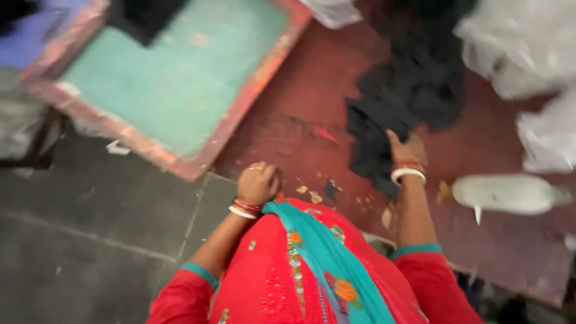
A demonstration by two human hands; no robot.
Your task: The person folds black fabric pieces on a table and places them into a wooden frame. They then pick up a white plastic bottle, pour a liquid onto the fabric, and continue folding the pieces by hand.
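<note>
Soft even daylight, heavy motion blur.

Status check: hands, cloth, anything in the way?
Left hand fisted, off the cloth. Right hand on black cloth pile. Scraps between; white bottle beside.

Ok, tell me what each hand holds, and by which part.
Right hand grips the black cloth pile at its near edge. Left hand is a closed fist; contents cannot be told.

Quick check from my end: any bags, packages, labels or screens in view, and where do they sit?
Clear plastic bags: top right, crumpled, whitish.
Another plastic bag: right edge, same look.
White bottle-shaped package: lying beside the right hand, on the red table.
No labels or screens show.
</note>
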